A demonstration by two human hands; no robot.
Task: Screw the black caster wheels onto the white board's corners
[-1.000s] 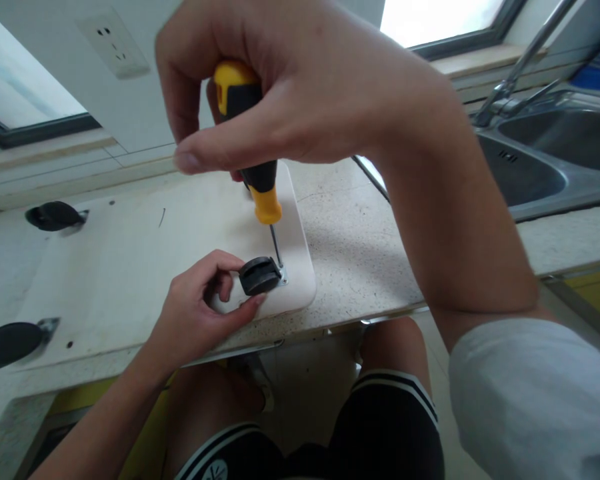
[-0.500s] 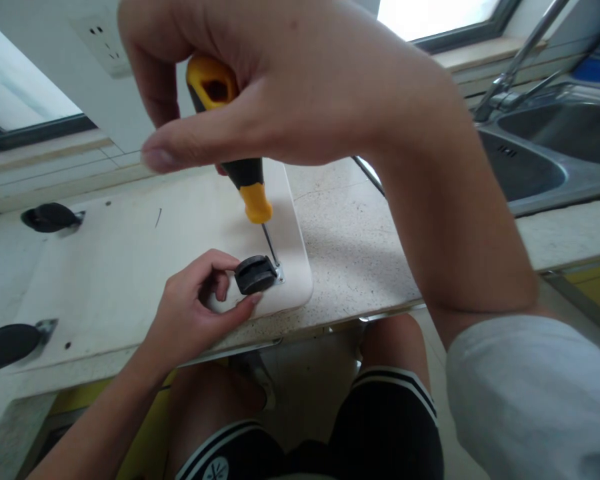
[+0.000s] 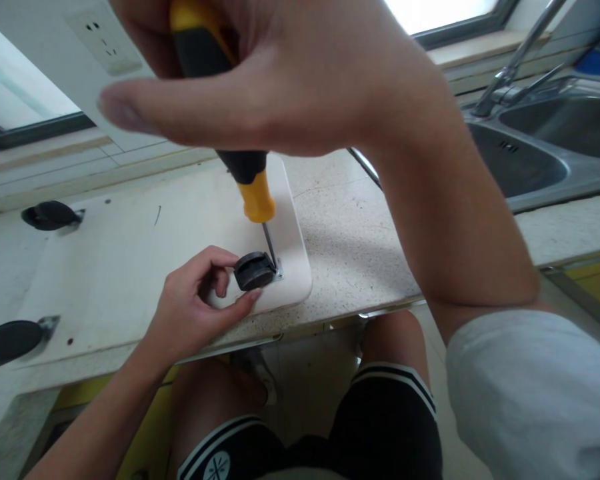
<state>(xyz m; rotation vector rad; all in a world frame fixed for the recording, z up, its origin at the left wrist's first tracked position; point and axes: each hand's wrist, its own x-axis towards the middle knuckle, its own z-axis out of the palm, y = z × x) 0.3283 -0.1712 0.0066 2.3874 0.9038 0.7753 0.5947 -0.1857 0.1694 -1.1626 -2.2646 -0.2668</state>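
Right hand (image 3: 300,80) is wrapped tight around the handle of a screwdriver (image 3: 253,193) — yellow and black grip, fingers fully closed on it, thumb sticking out to the left. The shaft runs down at a slight tilt and its tip lands on the little metal plate (image 3: 279,270) of a black caster (image 3: 253,270), right at the wheel's right side. Left hand (image 3: 195,310) pinches that caster between thumb and forefinger, the other fingers curled loosely underneath, so the wheel is pinned in place at the near right corner of a white board (image 3: 130,267). The board lies flat on a speckled counter (image 3: 360,247), its near edge close to the counter's front lip. Two more casters are on the board's left side — one at the far corner (image 3: 50,215), one at the near corner (image 3: 7,340), both lying on their sides with the metal brackets pointing right. Further right there's a steel sink (image 3: 545,167) with a tap (image 3: 510,73) over it, well apart from the board. A wall socket (image 3: 103,41) sits up on the left, and the person's knees in black shorts (image 3: 390,420) show below the counter edge.
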